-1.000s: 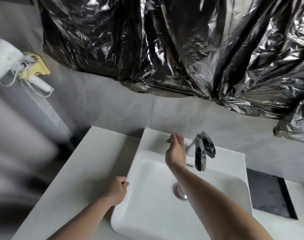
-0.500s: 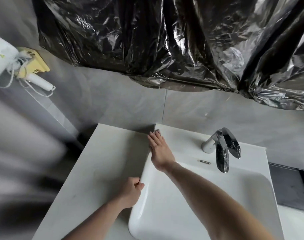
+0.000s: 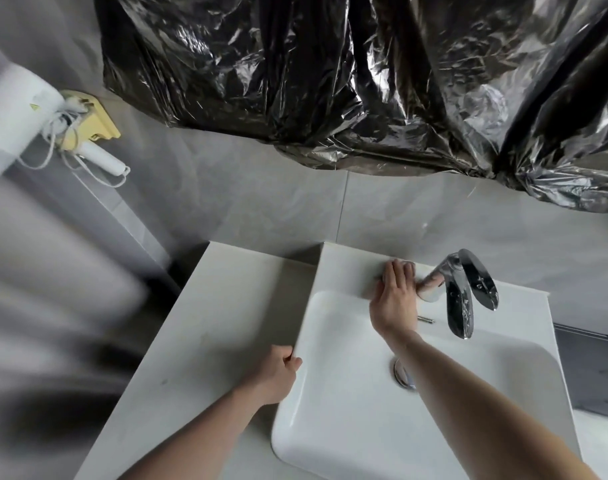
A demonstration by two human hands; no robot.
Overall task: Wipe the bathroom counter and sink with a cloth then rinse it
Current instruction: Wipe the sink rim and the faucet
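Observation:
A white rectangular sink (image 3: 344, 403) sits on a pale counter (image 3: 226, 306). My right hand (image 3: 394, 299) lies flat on the sink's back ledge, just left of the chrome faucet (image 3: 462, 296). It presses down a pale cloth (image 3: 408, 264), of which only a sliver shows past the fingertips. My left hand (image 3: 278, 374) is curled into a fist against the sink's left rim, thumb touching the edge. The drain (image 3: 403, 375) shows in the basin beside my right forearm. No water runs from the spout.
Crumpled black plastic sheeting (image 3: 330, 81) hangs over the grey tiled wall above the sink. A white hair dryer with a coiled cord (image 3: 98, 157) is mounted on the left wall. A dark rectangular tray (image 3: 593, 372) lies on the counter to the sink's right.
My right hand swept along the back ledge from the faucet to the left corner, then back right to the faucet base. The left hand stayed at the sink's left rim.

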